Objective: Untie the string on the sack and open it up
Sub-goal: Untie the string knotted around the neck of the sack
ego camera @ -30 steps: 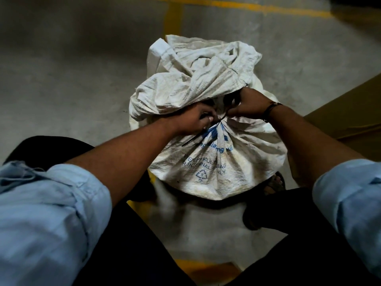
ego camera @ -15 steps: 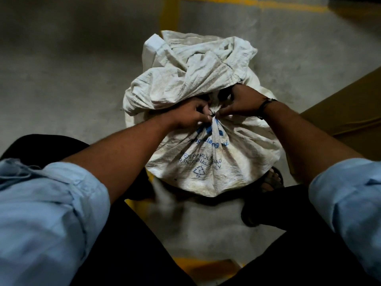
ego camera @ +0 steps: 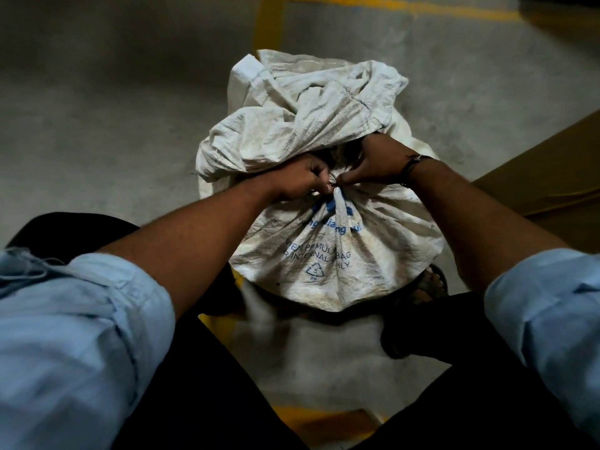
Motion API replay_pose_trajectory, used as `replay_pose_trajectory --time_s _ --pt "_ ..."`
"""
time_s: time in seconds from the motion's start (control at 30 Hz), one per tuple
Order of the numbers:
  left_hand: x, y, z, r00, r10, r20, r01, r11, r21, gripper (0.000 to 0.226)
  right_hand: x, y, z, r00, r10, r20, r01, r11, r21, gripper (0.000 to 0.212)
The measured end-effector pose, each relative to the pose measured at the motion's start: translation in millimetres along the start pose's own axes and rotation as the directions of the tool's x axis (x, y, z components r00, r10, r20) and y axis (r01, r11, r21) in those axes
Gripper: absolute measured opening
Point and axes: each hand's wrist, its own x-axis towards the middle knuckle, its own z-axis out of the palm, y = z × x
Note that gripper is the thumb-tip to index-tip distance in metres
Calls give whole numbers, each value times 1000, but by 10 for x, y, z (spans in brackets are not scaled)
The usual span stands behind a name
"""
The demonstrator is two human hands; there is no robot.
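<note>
A dirty white woven sack (ego camera: 328, 261) with blue print stands on the floor between my legs. Its neck is gathered tight at the tie (ego camera: 334, 186), and the loose top of the sack flops away behind it. My left hand (ego camera: 300, 180) and my right hand (ego camera: 376, 164) meet at the neck, fingertips pinched on the knot. The string itself is mostly hidden under my fingers. A dark band sits on my right wrist.
Grey concrete floor (ego camera: 113, 125) with yellow painted lines (ego camera: 268, 24) lies around the sack. A brown board or carton (ego camera: 552, 177) lies at the right. My sandalled foot (ego camera: 428, 284) is beside the sack's right base.
Both hands have drawn closer together at the neck. The dark string end that hung loose below my left hand a second ago is no longer seen.
</note>
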Motion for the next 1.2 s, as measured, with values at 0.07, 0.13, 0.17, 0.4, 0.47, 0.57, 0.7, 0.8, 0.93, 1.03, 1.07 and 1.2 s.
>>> replay_pose_trajectory --time_s 0.07,0.13,0.17,0.4,0.47,0.57,0.7,0.8,0.93,1.03,1.07,1.2 --pt "-10 10 0 1000 7 -1 -7 1000 9 30 -7 -18 0 1000 -10 -4 10 1000 -22 46" --pt "-18 17 -2 1000 10 -2 -10 1000 6 30 -10 -10 -1 1000 5 0 -5 1000 -20 45" --pt "-22 21 -2 1000 8 -4 -8 1000 5 30 -12 -3 -6 1000 14 5 -14 1000 -12 44" --pt "-22 21 1 1000 -5 3 5 1000 -7 32 -2 -12 -7 999 32 -1 -32 999 11 46" --pt "-25 24 3 1000 -10 4 10 1000 -11 33 1 -23 7 999 35 -8 -35 999 -1 53" --pt "-25 30 4 1000 -10 8 10 1000 -9 32 14 -42 10 999 53 8 -53 998 -18 50" --pt "-13 39 -7 1000 -9 10 9 1000 0 32 -25 -93 -29 998 66 25 -66 998 -9 44" --pt "-2 23 0 1000 -19 1 19 1000 15 32 -38 -98 -23 999 51 11 -51 999 -14 45" --pt "-16 11 -1 999 -33 9 33 999 18 31 -36 -88 -45 999 51 16 -51 998 -20 46" --pt "-26 26 9 999 -31 13 31 999 16 30 -43 -120 -71 996 68 50 -67 997 -29 47" --pt "-30 28 9 999 -32 14 32 999 19 31 -29 -133 -56 996 75 58 -73 997 -33 44" --pt "-20 12 -3 1000 -8 20 7 1000 26 29 14 -164 8 995 84 60 -80 995 -65 49"
